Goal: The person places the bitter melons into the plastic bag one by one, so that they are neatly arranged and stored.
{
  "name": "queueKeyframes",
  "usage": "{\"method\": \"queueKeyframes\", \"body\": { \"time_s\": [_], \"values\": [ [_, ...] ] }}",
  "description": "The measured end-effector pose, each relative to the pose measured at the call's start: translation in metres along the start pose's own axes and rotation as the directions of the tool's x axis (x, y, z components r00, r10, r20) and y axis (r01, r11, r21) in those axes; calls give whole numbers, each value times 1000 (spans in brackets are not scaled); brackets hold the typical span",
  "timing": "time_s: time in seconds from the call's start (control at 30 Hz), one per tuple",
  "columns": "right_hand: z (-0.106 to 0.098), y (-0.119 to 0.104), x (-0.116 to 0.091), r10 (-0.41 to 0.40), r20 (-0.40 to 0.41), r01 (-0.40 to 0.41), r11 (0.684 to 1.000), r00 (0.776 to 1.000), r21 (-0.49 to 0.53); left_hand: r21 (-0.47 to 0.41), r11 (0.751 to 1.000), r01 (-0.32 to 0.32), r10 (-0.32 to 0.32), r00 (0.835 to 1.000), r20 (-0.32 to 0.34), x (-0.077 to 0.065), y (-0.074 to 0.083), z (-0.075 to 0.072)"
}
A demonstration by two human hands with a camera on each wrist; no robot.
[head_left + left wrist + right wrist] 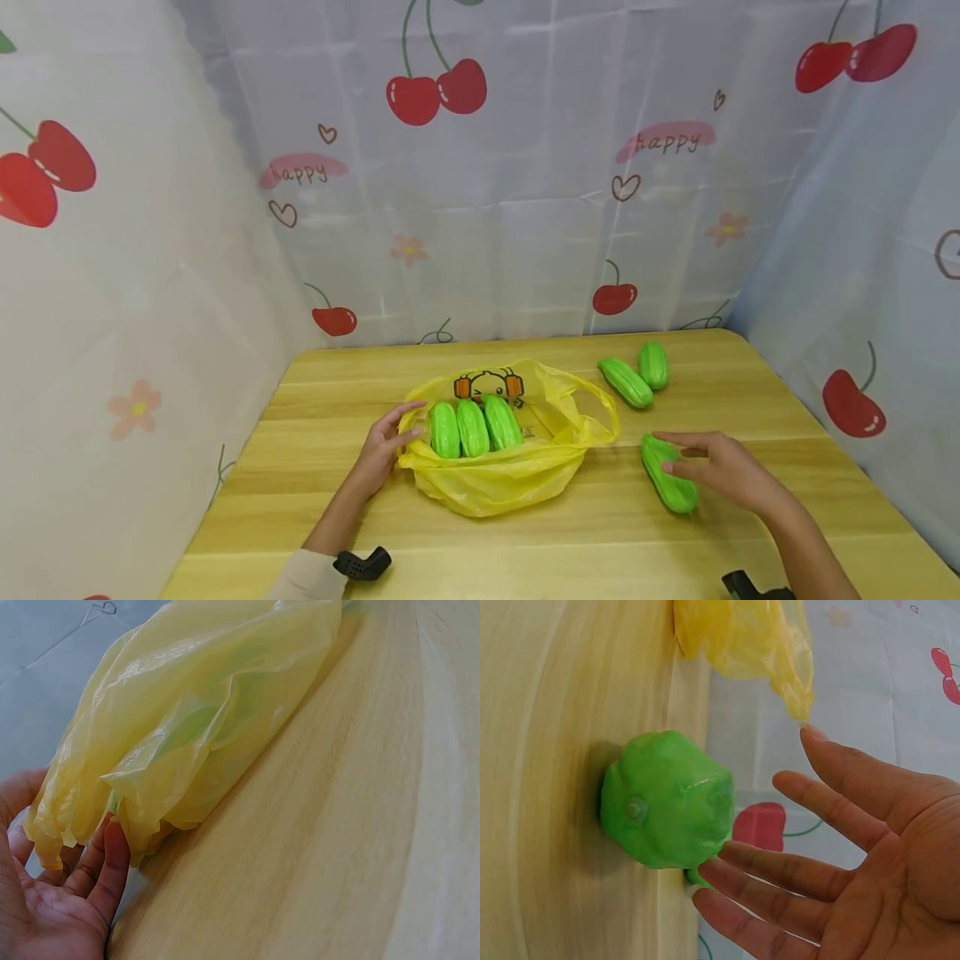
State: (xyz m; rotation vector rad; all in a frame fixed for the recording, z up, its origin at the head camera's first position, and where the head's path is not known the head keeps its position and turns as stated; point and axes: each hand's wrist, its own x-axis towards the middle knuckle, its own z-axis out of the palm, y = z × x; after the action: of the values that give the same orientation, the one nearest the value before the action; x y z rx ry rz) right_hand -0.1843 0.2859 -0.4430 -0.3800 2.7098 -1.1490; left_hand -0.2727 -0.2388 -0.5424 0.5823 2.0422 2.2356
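Gourd (682,799), nub (635,810), right wrist view only

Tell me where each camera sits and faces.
Head: head-worn, facing forward and down at the yellow plastic bag; left hand and right hand show.
Left wrist: wrist-worn, facing the bag's outside; left hand shows.
Right wrist: wrist-worn, facing a green ridged vegetable end-on; right hand shows.
Head and right wrist share the cherry-print backdrop.
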Motion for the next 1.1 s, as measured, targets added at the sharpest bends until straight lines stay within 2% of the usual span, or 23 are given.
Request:
{"method": "queueKeyframes", "body": {
  "time_s": [0.2,0.6,0.77,1.1],
  "values": [
    [1,3,2,4,38,-5,1000,999,27,10,1000,13,-13,1000,-11,-1,-1,0],
    [2,10,2,-32,106,22,996,994,90,-6,1000,-13,13,1000,-15,0,-1,1],
    [5,15,3,-34,138,12,988,990,154,-10,1000,-13,13,1000,-21,-2,-2,2],
    [3,10,3,-14,110,-3,988,994,156,14,1000,-16,16,1000,-10,0,-3,-1]
  ]
}}
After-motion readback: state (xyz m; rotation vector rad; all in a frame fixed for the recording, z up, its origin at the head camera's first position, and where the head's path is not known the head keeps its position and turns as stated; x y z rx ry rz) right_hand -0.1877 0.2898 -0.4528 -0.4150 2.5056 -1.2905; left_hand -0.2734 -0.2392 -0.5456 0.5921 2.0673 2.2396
